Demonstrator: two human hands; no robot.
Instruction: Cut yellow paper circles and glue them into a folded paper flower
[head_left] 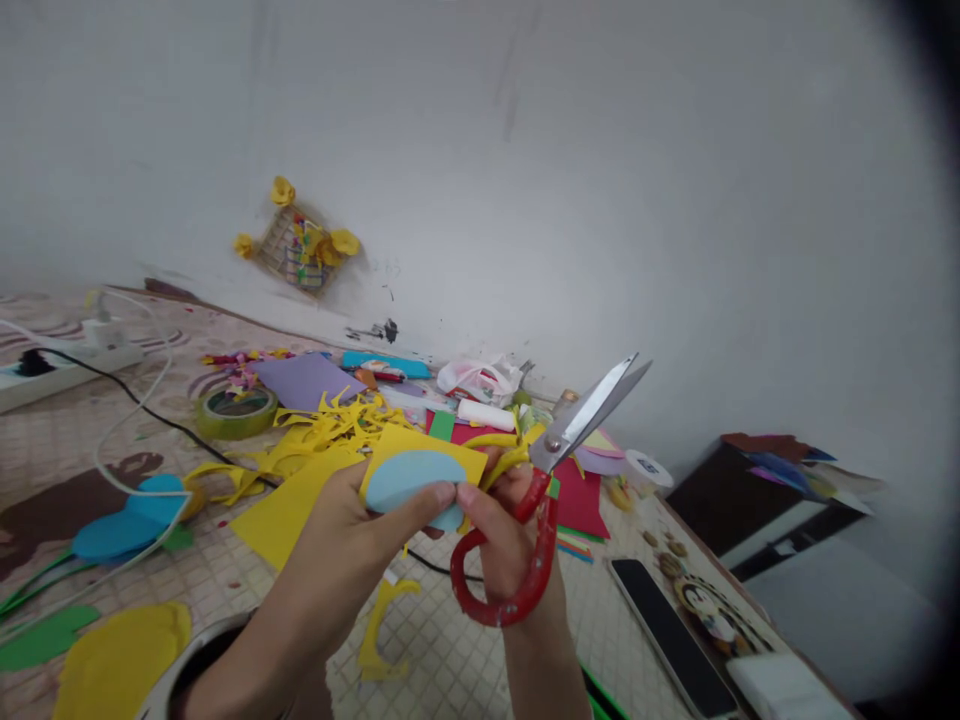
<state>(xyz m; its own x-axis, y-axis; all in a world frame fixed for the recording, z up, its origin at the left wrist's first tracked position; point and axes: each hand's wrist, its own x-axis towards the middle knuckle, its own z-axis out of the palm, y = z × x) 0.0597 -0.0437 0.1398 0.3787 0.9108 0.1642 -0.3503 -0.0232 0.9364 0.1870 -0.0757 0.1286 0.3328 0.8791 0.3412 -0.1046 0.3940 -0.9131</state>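
My left hand [375, 530] pinches a light blue oval paper piece [409, 478] against a yellow paper sheet [457, 455], thumb on top. My right hand [502, 520] pinches the right side of the same papers between thumb and fingers. Scissors [544, 470] with one red and one yellow handle hang on the right hand, blades pointing up and right and slightly apart. Behind the hands lie yellow paper scraps [352, 425] and a larger yellow sheet [292, 510]. A curved yellow offcut [382, 630] rests on the table below the hands.
Blue paper petals [127, 525], stacked yellow petals [124, 655] and a tape roll [236, 408] lie at left, near a power strip [67, 370] with cables. A phone [671, 635] lies at right, beside a dark box [787, 510]. A wall stands behind.
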